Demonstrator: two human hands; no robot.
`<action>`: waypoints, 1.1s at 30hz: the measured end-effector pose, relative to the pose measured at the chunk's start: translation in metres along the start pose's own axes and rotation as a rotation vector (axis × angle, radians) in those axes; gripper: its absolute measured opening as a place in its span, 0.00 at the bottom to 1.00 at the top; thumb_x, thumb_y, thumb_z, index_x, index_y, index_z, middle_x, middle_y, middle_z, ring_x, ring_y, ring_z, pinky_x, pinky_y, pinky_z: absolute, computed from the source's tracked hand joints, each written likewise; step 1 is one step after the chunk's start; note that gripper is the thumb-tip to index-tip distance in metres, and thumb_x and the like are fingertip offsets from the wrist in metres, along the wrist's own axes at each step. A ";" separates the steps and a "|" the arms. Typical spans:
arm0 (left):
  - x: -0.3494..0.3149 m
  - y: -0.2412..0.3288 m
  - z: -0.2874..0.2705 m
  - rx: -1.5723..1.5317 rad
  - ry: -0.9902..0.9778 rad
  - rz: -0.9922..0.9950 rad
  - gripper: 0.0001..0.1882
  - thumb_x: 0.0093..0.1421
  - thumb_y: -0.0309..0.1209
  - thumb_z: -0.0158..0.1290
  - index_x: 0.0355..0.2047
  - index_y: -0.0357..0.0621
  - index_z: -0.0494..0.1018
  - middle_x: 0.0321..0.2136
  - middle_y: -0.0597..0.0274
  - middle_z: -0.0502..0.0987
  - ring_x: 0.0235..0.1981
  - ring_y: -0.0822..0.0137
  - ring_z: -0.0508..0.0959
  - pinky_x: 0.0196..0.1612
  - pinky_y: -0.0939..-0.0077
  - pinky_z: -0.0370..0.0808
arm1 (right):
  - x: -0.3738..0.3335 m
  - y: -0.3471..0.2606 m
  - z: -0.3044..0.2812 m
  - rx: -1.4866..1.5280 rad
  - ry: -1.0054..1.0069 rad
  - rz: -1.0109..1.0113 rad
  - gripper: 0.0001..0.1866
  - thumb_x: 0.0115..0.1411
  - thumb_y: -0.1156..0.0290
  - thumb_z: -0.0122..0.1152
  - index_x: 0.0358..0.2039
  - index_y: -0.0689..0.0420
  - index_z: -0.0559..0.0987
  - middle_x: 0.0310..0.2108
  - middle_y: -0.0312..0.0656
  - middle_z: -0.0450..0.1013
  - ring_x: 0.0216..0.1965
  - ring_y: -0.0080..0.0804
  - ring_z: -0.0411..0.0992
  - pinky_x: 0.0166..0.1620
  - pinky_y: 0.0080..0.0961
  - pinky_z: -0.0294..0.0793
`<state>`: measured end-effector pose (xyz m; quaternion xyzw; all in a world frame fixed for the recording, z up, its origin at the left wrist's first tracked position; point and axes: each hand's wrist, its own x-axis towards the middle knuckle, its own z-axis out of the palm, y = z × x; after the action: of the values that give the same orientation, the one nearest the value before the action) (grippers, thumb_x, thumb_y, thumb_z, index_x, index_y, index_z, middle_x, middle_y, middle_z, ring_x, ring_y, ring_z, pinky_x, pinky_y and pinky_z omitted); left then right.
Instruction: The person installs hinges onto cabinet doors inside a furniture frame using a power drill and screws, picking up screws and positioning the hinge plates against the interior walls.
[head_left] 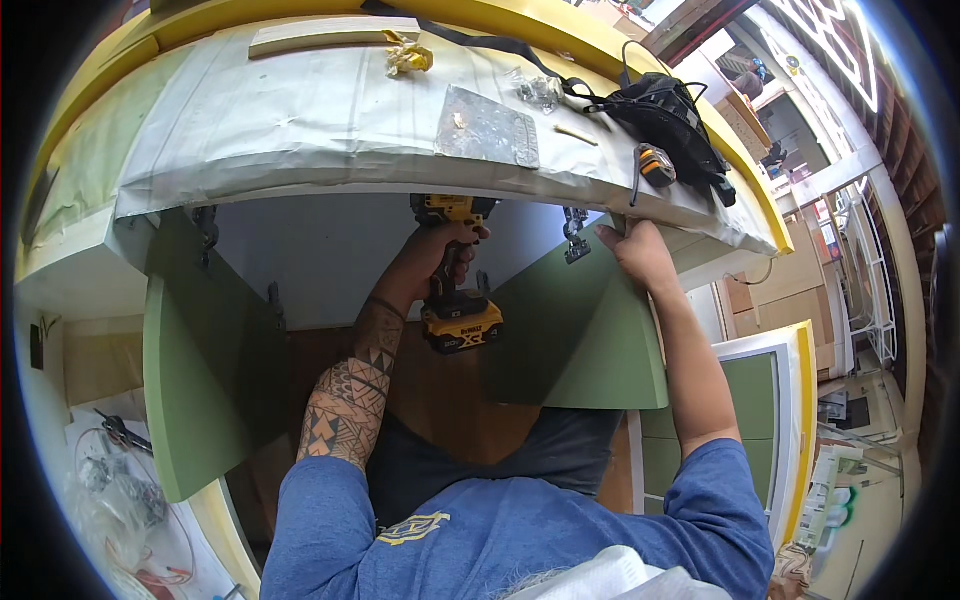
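Observation:
My left hand (452,255) is wrapped round the handle of a yellow and black cordless drill (463,330), its battery toward me and its top partly under the counter edge. The drill's tip is hidden. To the right, my right hand (640,252) grips the upper corner of a green cabinet door (590,335), thumb on the inner face; its other fingers are mostly hidden. Close by that hand hangs a metal hinge (575,236). A second green door (200,370) stands swung out on the left, with another hinge (206,228) near its top.
The paper-covered countertop (300,120) carries a wood strip (320,36), a crumpled yellow wrapper (408,56), a grey metal plate (487,127), a black bag (665,115) and a tape measure (655,165). Plastic-wrapped parts (115,500) lie at lower left. A yellow-edged green panel (735,400) stands at right.

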<state>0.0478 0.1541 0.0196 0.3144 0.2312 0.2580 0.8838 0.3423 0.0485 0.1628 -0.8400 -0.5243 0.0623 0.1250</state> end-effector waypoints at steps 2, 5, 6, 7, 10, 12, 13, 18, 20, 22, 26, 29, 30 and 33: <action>0.000 0.003 -0.001 0.072 0.000 0.035 0.14 0.59 0.35 0.58 0.42 0.40 0.80 0.20 0.71 0.72 0.16 0.75 0.71 0.21 0.76 0.72 | -0.003 -0.006 -0.005 -0.042 -0.032 0.048 0.33 0.59 0.56 0.73 0.57 0.67 0.76 0.49 0.64 0.78 0.53 0.59 0.75 0.57 0.41 0.71; 0.001 0.007 -0.003 0.106 -0.012 0.048 0.14 0.59 0.35 0.58 0.41 0.40 0.80 0.20 0.70 0.72 0.16 0.74 0.72 0.21 0.75 0.72 | -0.003 -0.010 -0.005 -0.085 -0.057 0.078 0.34 0.58 0.55 0.74 0.56 0.68 0.76 0.48 0.65 0.78 0.53 0.61 0.76 0.57 0.42 0.71; 0.001 0.008 -0.003 0.101 -0.014 0.050 0.14 0.59 0.35 0.58 0.41 0.40 0.80 0.20 0.70 0.72 0.16 0.74 0.72 0.21 0.75 0.72 | -0.003 -0.008 -0.004 -0.086 -0.045 0.068 0.35 0.57 0.54 0.75 0.56 0.68 0.76 0.49 0.65 0.78 0.52 0.61 0.76 0.56 0.42 0.71; 0.001 0.009 -0.003 0.109 -0.016 0.049 0.14 0.59 0.35 0.58 0.41 0.40 0.80 0.20 0.70 0.72 0.16 0.74 0.71 0.21 0.75 0.72 | -0.002 -0.006 -0.003 -0.091 -0.044 0.067 0.35 0.57 0.54 0.75 0.56 0.68 0.76 0.49 0.65 0.78 0.52 0.61 0.76 0.56 0.42 0.71; 0.003 0.007 -0.006 0.116 -0.024 0.057 0.14 0.59 0.35 0.58 0.41 0.39 0.80 0.20 0.69 0.72 0.16 0.74 0.71 0.20 0.75 0.72 | -0.002 -0.001 0.002 -0.119 0.040 0.006 0.32 0.56 0.51 0.76 0.42 0.71 0.79 0.36 0.62 0.79 0.41 0.60 0.77 0.48 0.46 0.74; 0.002 0.006 -0.007 0.118 -0.031 0.063 0.14 0.59 0.35 0.58 0.41 0.39 0.80 0.20 0.69 0.72 0.16 0.74 0.71 0.20 0.75 0.72 | -0.004 -0.003 0.003 -0.084 0.052 -0.016 0.32 0.56 0.52 0.76 0.45 0.71 0.79 0.39 0.63 0.79 0.44 0.59 0.78 0.50 0.46 0.73; 0.002 0.006 -0.006 0.115 -0.025 0.061 0.13 0.59 0.35 0.58 0.41 0.39 0.80 0.20 0.69 0.72 0.16 0.74 0.71 0.20 0.75 0.72 | -0.004 -0.003 0.003 -0.085 0.053 -0.018 0.32 0.56 0.52 0.76 0.45 0.71 0.79 0.39 0.63 0.79 0.44 0.59 0.78 0.50 0.46 0.73; 0.005 0.002 -0.005 0.105 -0.018 0.051 0.14 0.59 0.35 0.58 0.41 0.39 0.80 0.20 0.69 0.72 0.15 0.73 0.71 0.20 0.74 0.72 | -0.006 -0.007 0.001 -0.075 0.033 0.021 0.33 0.57 0.53 0.76 0.49 0.70 0.79 0.44 0.65 0.78 0.50 0.60 0.77 0.52 0.45 0.73; 0.006 0.001 -0.005 0.104 -0.027 0.057 0.14 0.59 0.35 0.58 0.41 0.39 0.80 0.20 0.69 0.72 0.16 0.73 0.71 0.20 0.74 0.72 | -0.005 -0.004 0.002 -0.081 0.041 0.002 0.32 0.57 0.53 0.76 0.48 0.70 0.79 0.43 0.65 0.79 0.49 0.60 0.77 0.52 0.45 0.74; 0.006 0.001 -0.005 0.104 -0.027 0.058 0.14 0.59 0.35 0.59 0.41 0.39 0.80 0.21 0.69 0.72 0.16 0.73 0.72 0.20 0.74 0.72 | -0.003 -0.002 0.002 -0.088 0.048 -0.017 0.32 0.57 0.53 0.75 0.47 0.70 0.79 0.43 0.65 0.79 0.49 0.61 0.77 0.51 0.45 0.74; 0.002 0.005 -0.003 0.110 -0.013 0.074 0.14 0.59 0.34 0.59 0.41 0.39 0.79 0.21 0.69 0.72 0.17 0.73 0.72 0.21 0.74 0.72 | -0.003 -0.003 0.002 -0.105 0.018 0.023 0.31 0.56 0.53 0.76 0.46 0.70 0.80 0.41 0.64 0.79 0.47 0.61 0.78 0.51 0.45 0.74; 0.002 0.006 -0.003 0.103 -0.017 0.066 0.14 0.59 0.34 0.59 0.41 0.39 0.79 0.21 0.69 0.72 0.17 0.73 0.72 0.21 0.75 0.72 | -0.006 -0.007 -0.001 -0.097 0.028 0.016 0.31 0.56 0.54 0.76 0.46 0.70 0.80 0.41 0.64 0.79 0.47 0.61 0.78 0.51 0.45 0.74; 0.001 0.006 -0.003 0.104 -0.015 0.066 0.14 0.59 0.34 0.59 0.41 0.39 0.79 0.21 0.69 0.72 0.17 0.73 0.72 0.21 0.75 0.72 | -0.007 -0.010 -0.002 -0.098 0.009 0.050 0.31 0.56 0.54 0.76 0.46 0.70 0.80 0.42 0.64 0.79 0.47 0.60 0.78 0.51 0.45 0.74; 0.001 0.006 -0.003 0.120 -0.009 0.054 0.14 0.59 0.34 0.58 0.41 0.39 0.79 0.21 0.69 0.72 0.17 0.74 0.72 0.21 0.75 0.72 | -0.006 -0.006 0.000 -0.058 0.047 -0.023 0.31 0.56 0.54 0.76 0.47 0.70 0.80 0.42 0.64 0.79 0.47 0.60 0.78 0.52 0.45 0.74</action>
<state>0.0449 0.1600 0.0217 0.3741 0.2340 0.2660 0.8571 0.3338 0.0455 0.1642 -0.8385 -0.5323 0.0258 0.1137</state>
